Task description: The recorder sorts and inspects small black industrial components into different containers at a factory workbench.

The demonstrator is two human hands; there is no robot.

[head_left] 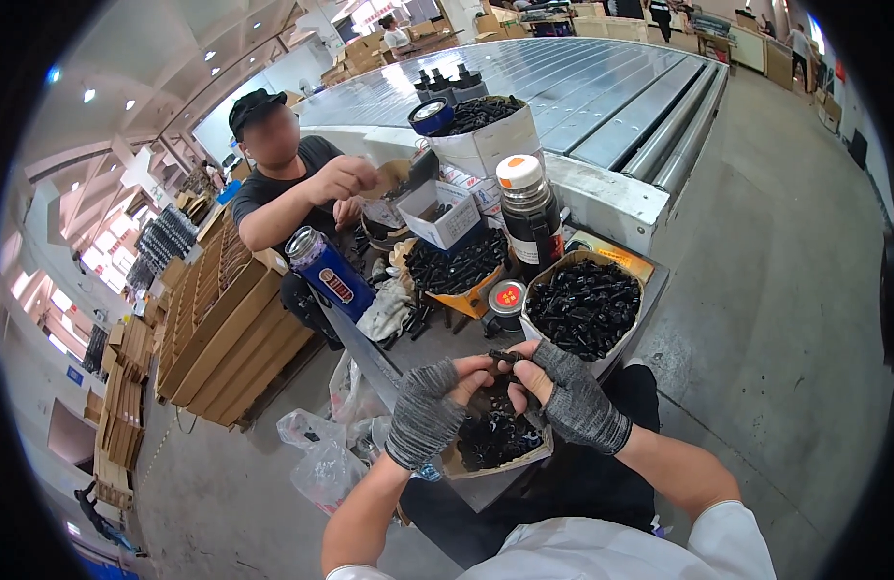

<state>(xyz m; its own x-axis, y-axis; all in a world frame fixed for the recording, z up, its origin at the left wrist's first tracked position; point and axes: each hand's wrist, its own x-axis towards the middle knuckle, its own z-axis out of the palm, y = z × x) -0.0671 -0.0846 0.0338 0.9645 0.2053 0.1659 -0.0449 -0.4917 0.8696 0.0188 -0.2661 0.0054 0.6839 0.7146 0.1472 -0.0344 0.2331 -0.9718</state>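
Note:
Both my hands wear grey knitted fingerless gloves and meet in front of me. My left hand (431, 406) and my right hand (575, 391) are closed, their fingertips pinching a small black cylindrical part (505, 357) between them. Finer detail of the part is too small to make out. Just below the fingers is an open cardboard box (495, 471) with loose black pieces (495, 437) inside. Beyond my right hand, a heap of short black parts (584, 304) fills another box. Longer black pieces (457, 261) are piled in a carton farther off.
A black thermos (531, 227), a round lidded tin (507, 297), a blue can (331, 275) and a white cloth (386, 311) crowd the small table. Across it a co-worker (292, 174) handles parts. Behind stands a metal slatted platform (602, 87). Plastic bags (321, 459) hang at left.

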